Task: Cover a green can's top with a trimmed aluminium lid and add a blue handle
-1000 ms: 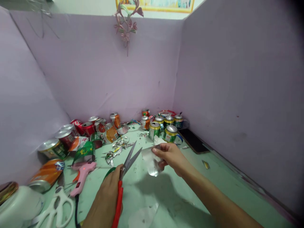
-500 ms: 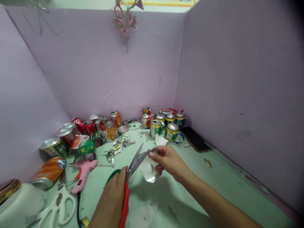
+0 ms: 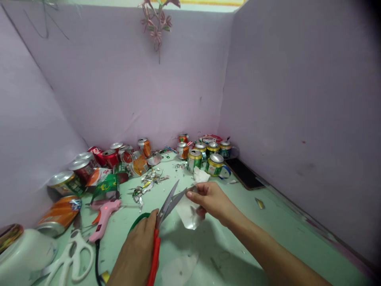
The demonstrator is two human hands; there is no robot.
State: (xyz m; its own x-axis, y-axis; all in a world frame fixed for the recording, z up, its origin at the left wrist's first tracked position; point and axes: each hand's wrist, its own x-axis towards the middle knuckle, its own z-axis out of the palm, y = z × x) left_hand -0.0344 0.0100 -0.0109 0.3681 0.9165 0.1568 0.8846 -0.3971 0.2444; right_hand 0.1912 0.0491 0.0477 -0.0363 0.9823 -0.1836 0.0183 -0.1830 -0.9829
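Note:
In the head view my left hand [image 3: 138, 244] is closed around scissors [image 3: 156, 246] with one red and one green handle. Their blades stand apart and point away from me, with the tip of one close to my right fingers. A thin silvery metal sheet [image 3: 187, 214], seemingly cut from a can, is pinched between the thumb and fingers of my right hand [image 3: 211, 198]. The sheet hangs just right of the blades, above the table. Whether a blade touches the metal I cannot tell.
Several drink cans [image 3: 111, 159] and cut can pieces crowd the left, near a pink glue gun [image 3: 104, 218] and white-handled scissors [image 3: 71, 258]. Metal scraps [image 3: 151, 178] lie mid-table. Green-yellow cans [image 3: 195, 161] and a phone [image 3: 245, 174] are at back right, below purple walls.
My view has shifted slightly, so the cans at left appear a little further left and higher. Both hands, the scissors and the sheet keep nearly the same pose.

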